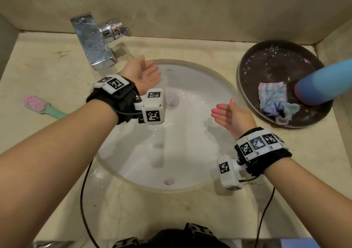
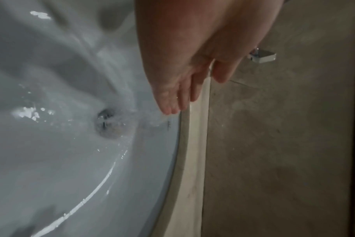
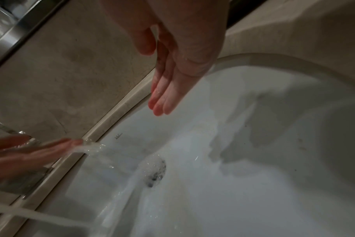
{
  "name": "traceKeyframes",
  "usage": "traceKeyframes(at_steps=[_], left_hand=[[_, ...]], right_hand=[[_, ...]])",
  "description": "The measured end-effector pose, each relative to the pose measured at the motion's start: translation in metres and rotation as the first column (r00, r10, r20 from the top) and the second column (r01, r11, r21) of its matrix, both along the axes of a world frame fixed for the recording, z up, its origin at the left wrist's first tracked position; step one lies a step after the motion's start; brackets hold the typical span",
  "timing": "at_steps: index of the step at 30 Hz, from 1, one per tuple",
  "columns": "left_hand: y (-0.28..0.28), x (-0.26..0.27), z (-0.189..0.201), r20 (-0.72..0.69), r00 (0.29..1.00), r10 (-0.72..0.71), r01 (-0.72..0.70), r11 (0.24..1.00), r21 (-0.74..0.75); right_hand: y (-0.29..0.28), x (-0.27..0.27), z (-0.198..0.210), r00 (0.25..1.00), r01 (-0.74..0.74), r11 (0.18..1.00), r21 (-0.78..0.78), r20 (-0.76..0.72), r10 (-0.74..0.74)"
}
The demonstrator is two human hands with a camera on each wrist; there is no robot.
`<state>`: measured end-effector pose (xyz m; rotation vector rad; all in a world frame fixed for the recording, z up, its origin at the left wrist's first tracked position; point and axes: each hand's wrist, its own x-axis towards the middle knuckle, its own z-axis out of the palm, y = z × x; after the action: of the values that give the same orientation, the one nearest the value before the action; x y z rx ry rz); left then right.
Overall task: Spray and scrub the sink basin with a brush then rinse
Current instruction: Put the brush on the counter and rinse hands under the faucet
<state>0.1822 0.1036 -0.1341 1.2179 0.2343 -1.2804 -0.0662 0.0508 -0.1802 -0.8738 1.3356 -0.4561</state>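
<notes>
The white oval sink basin [image 1: 192, 137] is wet, and water swirls round its drain [image 2: 109, 123]. My left hand [image 1: 146, 74] is held flat, palm up, under the chrome faucet spout [image 1: 95, 45]; water runs off its fingertips [image 3: 71, 142] into the basin. My right hand [image 1: 226, 114] hovers flat over the basin's right side, fingers straight, holding nothing. A pink-bristled brush with a green handle [image 1: 41, 104] lies on the counter to the left. A blue spray bottle [image 1: 323, 83] stands in the dark round tray [image 1: 266, 57] at the right.
A striped pastel cloth [image 1: 274, 99] lies crumpled in the tray beside the bottle. The beige marble counter [image 1: 47, 66] surrounds the basin, with walls close behind and at both sides. Black cables hang from both wrists over the front edge.
</notes>
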Motion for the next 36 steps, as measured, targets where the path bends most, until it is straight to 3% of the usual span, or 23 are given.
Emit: traceKeyframes(at_steps=[3, 11, 15, 26, 36], left_hand=[[0.012, 0.008, -0.014, 0.072, 0.997, -0.024, 0.017, 0.996, 0.091], [0.06, 0.032, -0.034, 0.073, 0.996, -0.059, 0.037, 0.963, 0.268], [0.076, 0.041, -0.031, 0.126, 0.992, -0.02, -0.024, 0.94, 0.34], [0.116, 0.066, -0.018, 0.064, 0.994, 0.091, -0.104, 0.967, 0.233], [0.136, 0.079, -0.02, 0.027, 0.994, 0.102, -0.105, 0.973, 0.204]], right_hand=[[-0.001, -0.003, 0.0, 1.0, 0.003, 1.0, -0.007, 0.0, -0.003], [0.005, 0.005, 0.001, 0.999, -0.028, 1.0, -0.009, -0.017, 0.028], [0.01, 0.018, 0.004, 0.998, -0.061, 0.998, -0.017, -0.022, 0.06], [0.018, 0.052, 0.016, 0.993, -0.113, 0.992, -0.054, -0.024, 0.112], [0.025, 0.074, 0.015, 0.987, -0.155, 0.986, -0.064, -0.045, 0.153]])
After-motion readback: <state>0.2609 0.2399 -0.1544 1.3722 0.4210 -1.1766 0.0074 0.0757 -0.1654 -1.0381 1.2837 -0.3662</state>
